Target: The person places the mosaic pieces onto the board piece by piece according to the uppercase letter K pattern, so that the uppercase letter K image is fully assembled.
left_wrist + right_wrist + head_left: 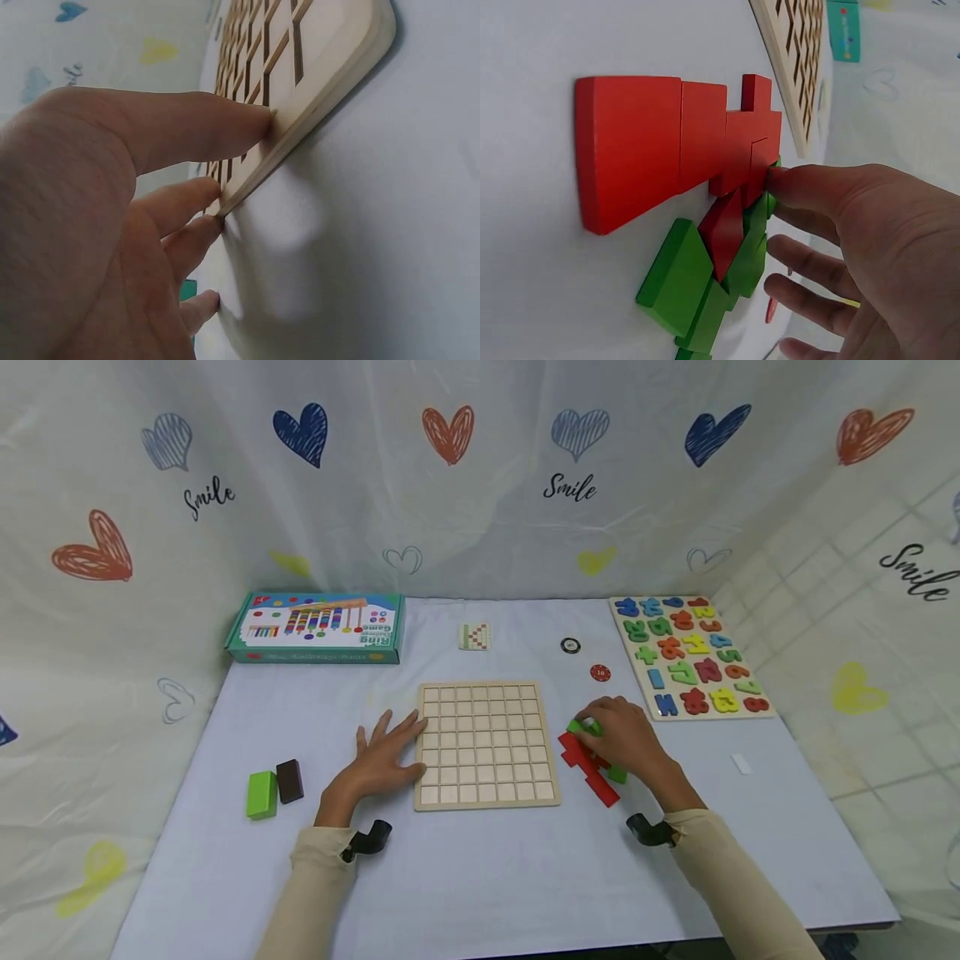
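Note:
A square wooden grid board (487, 747) lies on the table with bare cells. My left hand (381, 760) rests at its left edge, fingers spread and the thumb (240, 127) touching the rim. To the right of the board lies a cluster of flat wooden tiles, red tiles (588, 768) in a slanting row beside green tiles (679, 277). At the far end of this cluster my right hand (621, 737) has its thumb and index finger bent around a green tile (575, 727). The fingers partly hide that tile.
A green block (262, 795) and a dark brown block (289, 781) stand at left. Behind lie a boxed toy (315, 628), a small patterned card (474, 637), a black disc (571, 645) and a red disc (600, 672). A letter puzzle board (690, 656) is back right, a white piece (741, 763) nearer.

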### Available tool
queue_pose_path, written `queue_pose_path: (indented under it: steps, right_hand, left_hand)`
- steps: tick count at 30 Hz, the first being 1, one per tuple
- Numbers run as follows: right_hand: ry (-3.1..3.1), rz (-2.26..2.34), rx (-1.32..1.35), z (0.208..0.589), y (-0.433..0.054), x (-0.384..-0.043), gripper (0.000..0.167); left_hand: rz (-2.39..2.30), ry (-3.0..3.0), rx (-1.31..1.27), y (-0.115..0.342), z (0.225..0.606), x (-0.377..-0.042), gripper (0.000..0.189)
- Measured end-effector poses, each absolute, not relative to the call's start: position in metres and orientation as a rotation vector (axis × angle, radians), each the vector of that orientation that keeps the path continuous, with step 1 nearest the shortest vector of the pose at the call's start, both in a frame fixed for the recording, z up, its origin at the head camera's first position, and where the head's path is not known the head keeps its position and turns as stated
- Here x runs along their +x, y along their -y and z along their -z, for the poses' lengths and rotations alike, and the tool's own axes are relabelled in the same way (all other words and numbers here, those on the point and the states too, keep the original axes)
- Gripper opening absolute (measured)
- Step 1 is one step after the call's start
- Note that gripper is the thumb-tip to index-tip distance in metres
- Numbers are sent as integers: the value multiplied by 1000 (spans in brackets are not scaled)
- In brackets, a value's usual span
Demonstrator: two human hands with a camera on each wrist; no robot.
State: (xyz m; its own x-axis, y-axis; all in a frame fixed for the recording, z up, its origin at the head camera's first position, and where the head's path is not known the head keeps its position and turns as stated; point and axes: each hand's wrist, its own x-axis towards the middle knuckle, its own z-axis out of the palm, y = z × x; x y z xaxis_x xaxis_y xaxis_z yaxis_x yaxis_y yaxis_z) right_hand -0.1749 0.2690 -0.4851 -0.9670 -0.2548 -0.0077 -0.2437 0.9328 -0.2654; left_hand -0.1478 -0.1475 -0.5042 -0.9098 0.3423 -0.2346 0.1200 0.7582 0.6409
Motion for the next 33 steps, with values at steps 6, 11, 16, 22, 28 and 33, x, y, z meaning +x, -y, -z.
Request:
queue_pose_path:
  steps: [6, 11, 16, 22, 28, 33]
  right_hand:
    - [-3016, 473, -374, 486, -266, -182, 32]
    - [-2982, 583, -336, 485, -268, -185, 27]
    - [-2971, 676, -328, 481, -267, -185, 24]
    - [-2945, 802, -390, 468, -246, -191, 27]
    - [-2918, 858, -554, 459, -195, -204, 21]
    - [-2864, 830, -709, 463, -142, -226, 19]
  left_hand:
    - [-924, -2611, 366, 147, 503, -149, 83]
    - [-940, -2602, 374, 148, 504, -151, 84]
    - [-945, -2592, 379, 147, 505, -152, 85]
    - [-964, -2574, 361, 145, 505, -151, 86]
    - [-955, -2565, 358, 145, 505, -149, 86]
    - [-962, -2581, 364, 147, 506, -148, 85]
